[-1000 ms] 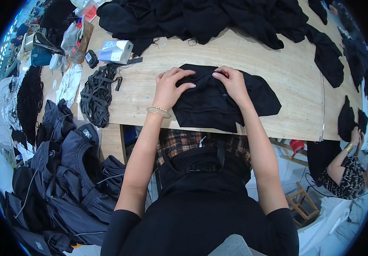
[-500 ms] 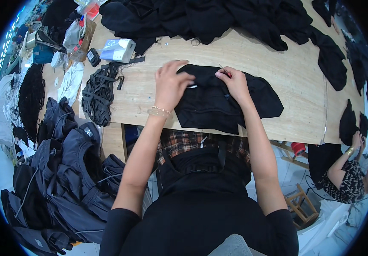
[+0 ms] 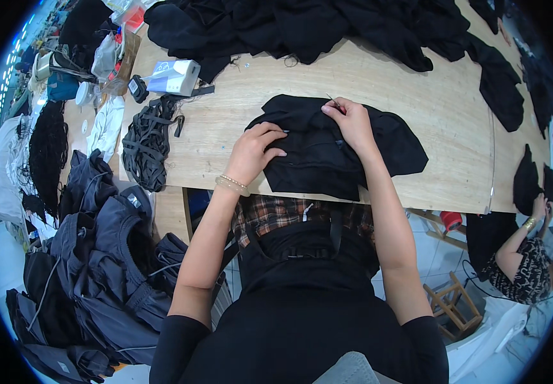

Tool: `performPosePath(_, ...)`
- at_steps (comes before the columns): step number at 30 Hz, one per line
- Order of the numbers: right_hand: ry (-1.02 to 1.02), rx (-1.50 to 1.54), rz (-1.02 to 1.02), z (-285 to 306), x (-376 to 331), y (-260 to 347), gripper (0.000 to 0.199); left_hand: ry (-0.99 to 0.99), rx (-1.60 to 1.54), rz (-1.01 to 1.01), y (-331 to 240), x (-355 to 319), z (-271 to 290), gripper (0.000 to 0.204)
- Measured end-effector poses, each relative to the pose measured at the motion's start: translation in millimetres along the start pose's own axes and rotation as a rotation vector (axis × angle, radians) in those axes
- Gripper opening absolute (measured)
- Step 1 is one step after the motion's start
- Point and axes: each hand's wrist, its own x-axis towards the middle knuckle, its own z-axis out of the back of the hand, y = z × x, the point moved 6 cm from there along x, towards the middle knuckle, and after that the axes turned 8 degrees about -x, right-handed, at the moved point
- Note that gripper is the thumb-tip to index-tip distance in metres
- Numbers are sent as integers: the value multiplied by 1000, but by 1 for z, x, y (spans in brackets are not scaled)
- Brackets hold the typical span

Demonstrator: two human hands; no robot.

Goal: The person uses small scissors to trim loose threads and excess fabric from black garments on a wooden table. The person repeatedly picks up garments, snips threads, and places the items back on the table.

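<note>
**Both hands on a black garment at the table's near edge**

A black garment (image 3: 334,150) lies flat on the wooden table (image 3: 238,128), close to the near edge, with its lower hem hanging slightly over. The left hand (image 3: 255,152) rests on the garment's left part, fingers curled and pressing the cloth down rather than gripping it. The right hand (image 3: 351,120) sits at the garment's top edge, toward 12 o'clock, fingers pinched on a fold of the fabric together with a thin, small tool I cannot identify.

At 9 o'clock from the garment lies a bundle of black straps (image 3: 147,142). At 10 o'clock stands a small white and blue box (image 3: 175,77). A heap of black cloth (image 3: 302,25) spreads across the far side at 12 o'clock. Dark jackets (image 3: 97,256) are piled below the table at 8 o'clock.
</note>
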Motion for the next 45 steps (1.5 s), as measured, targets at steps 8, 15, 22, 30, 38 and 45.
performPosePath(8,33,-5,-26,0,0,0,28,-80,10,66,5,-4,-5,16)
performPosePath(15,53,-64,1,11,-2,13,31,-302,133,17,-29,-3,10,8)
performPosePath(22,-159,-230,239,24,-16,28,35,-262,-281,372,-15,-10,8,5)
performPosePath(30,-122,-84,219,60,-67,72,39,-279,-586,477,-5,-17,-3,10)
performPosePath(38,126,-163,147,22,-88,77,36,-307,-484,479,-4,-18,-5,11)
performPosePath(45,10,-241,261,9,-87,92,33,-300,-429,464,-8,-17,-6,13)
